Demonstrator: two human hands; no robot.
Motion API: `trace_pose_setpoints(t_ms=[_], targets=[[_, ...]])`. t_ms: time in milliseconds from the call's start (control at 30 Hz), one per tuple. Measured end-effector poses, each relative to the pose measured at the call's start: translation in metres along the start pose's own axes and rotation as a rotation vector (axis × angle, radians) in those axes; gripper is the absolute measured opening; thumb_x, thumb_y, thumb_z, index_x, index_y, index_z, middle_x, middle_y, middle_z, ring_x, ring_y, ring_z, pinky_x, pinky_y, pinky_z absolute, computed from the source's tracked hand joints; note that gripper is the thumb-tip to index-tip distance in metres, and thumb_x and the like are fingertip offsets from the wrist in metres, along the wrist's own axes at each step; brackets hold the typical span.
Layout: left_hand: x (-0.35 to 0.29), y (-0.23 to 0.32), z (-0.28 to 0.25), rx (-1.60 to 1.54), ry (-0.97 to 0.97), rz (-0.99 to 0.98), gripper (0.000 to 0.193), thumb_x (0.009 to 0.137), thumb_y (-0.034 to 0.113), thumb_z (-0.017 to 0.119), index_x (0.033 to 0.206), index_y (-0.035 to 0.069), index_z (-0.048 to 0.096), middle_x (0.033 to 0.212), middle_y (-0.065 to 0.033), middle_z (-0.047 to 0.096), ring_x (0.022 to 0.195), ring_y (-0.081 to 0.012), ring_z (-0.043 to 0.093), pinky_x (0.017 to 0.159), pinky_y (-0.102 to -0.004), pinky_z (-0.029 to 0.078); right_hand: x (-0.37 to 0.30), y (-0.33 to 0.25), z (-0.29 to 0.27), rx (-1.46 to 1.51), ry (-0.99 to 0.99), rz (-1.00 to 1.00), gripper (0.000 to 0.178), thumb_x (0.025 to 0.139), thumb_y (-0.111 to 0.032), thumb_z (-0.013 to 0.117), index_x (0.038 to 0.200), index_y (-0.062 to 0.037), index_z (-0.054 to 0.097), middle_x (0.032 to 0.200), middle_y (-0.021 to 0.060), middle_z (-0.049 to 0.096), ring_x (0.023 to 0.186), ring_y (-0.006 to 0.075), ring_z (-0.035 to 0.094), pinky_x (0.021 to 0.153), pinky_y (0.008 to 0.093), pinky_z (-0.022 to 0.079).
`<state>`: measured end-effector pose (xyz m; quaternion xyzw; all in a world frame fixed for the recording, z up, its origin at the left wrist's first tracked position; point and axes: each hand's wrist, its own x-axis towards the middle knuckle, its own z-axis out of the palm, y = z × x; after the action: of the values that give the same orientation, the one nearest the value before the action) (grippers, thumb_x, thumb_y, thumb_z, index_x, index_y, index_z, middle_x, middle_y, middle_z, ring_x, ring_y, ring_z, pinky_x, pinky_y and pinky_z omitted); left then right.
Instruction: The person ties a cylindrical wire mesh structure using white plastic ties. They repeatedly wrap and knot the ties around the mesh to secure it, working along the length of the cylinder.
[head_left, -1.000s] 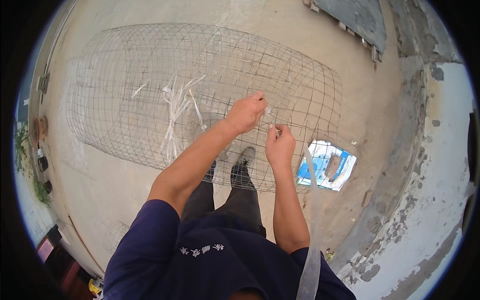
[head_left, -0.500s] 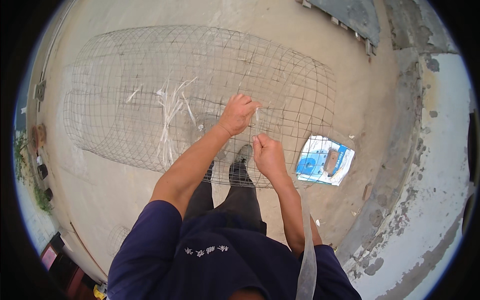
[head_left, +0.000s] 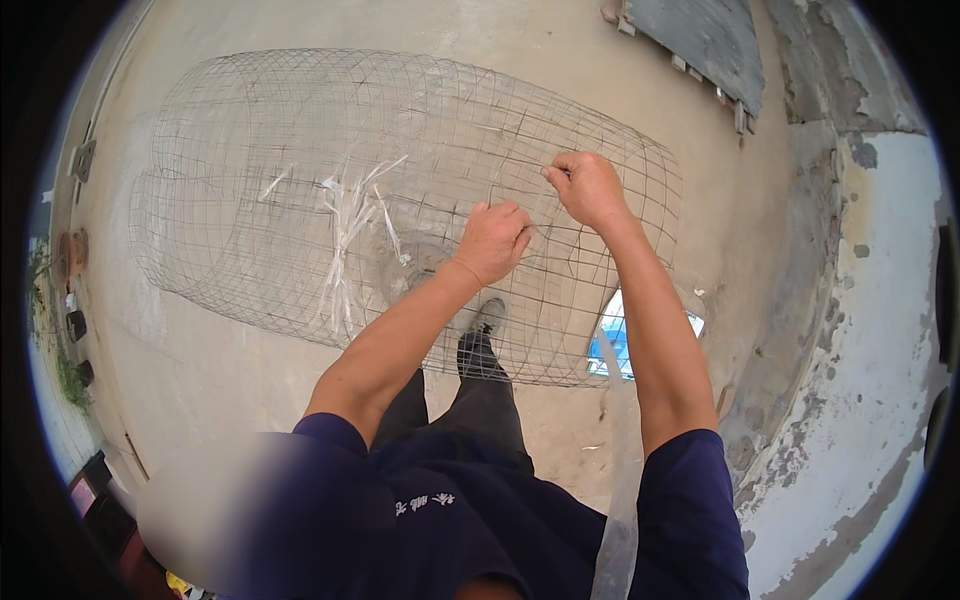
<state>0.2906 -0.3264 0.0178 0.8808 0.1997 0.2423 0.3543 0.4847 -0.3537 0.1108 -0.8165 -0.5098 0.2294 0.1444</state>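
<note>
A long roll of thin wire mesh (head_left: 300, 110) lies across the ground in front of me. My left hand (head_left: 493, 242) is closed at the mesh near its middle, its fingertips against the wires. Farther right and higher, my right hand (head_left: 590, 190) makes a pinch over the mesh. What either hand grips is too small or hidden to make out. A bunch of white plastic strips (head_left: 348, 225) lies on the mesh to the left of my hands. Another long translucent strip (head_left: 622, 470) hangs beside my right arm.
My shoe (head_left: 490, 315) stands under the mesh's near edge. A blue and white package (head_left: 612, 335) is partly hidden behind my right forearm. A grey board (head_left: 700, 45) lies at the far right, beside a peeling white wall (head_left: 880, 270). A blurred pale shape (head_left: 195, 510) covers the lower left.
My right hand has risen from below the left hand to a spot up and right of it. My left hand has shifted slightly down and right.
</note>
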Motion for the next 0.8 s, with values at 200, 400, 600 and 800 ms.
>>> trace_pose_setpoints(t_ms=[200, 400, 600, 800], targets=[[-0.006, -0.003, 0.008, -0.019, 0.023, -0.101, 0.010, 0.092, 0.013, 0.071, 0.091, 0.009, 0.062, 0.087, -0.0068, 0.060, 0.083, -0.0292, 0.059, 0.079, -0.0423, 0.039, -0.032, 0.016, -0.010, 0.163, 0.023, 0.196, 0.018, 0.095, -0.019, 0.070, 0.101, -0.0058, 0.081, 0.076, 0.0124, 0.073, 0.072, 0.0252, 0.069, 0.068, 0.0396, 0.053], [-0.007, -0.006, 0.017, -0.047, 0.067, -0.152, 0.010, 0.093, 0.013, 0.069, 0.089, 0.009, 0.060, 0.087, -0.0068, 0.060, 0.084, -0.0289, 0.060, 0.081, -0.0421, 0.038, -0.091, 0.040, -0.016, 0.502, 0.053, 0.252, 0.019, 0.092, -0.008, 0.071, 0.107, -0.0006, 0.080, 0.076, 0.0144, 0.072, 0.068, 0.0179, 0.067, 0.065, 0.0316, 0.051], [-0.008, -0.010, 0.019, -0.023, 0.054, -0.155, 0.009, 0.091, 0.012, 0.069, 0.090, 0.009, 0.061, 0.087, -0.0066, 0.061, 0.084, -0.0294, 0.060, 0.082, -0.0419, 0.039, -0.102, 0.042, -0.016, 0.134, -0.070, 0.100, 0.015, 0.092, -0.006, 0.072, 0.102, 0.0029, 0.080, 0.086, 0.0152, 0.078, 0.075, 0.0164, 0.070, 0.072, 0.0332, 0.057], [-0.003, -0.009, 0.025, -0.057, 0.072, -0.157, 0.008, 0.091, 0.012, 0.069, 0.091, 0.009, 0.061, 0.088, -0.0071, 0.063, 0.084, -0.0302, 0.060, 0.082, -0.0418, 0.039, -0.077, 0.031, 0.050, 0.755, 0.223, 0.338, 0.017, 0.088, -0.006, 0.074, 0.103, -0.0034, 0.080, 0.089, 0.0198, 0.076, 0.074, 0.0277, 0.073, 0.070, 0.0369, 0.057]])
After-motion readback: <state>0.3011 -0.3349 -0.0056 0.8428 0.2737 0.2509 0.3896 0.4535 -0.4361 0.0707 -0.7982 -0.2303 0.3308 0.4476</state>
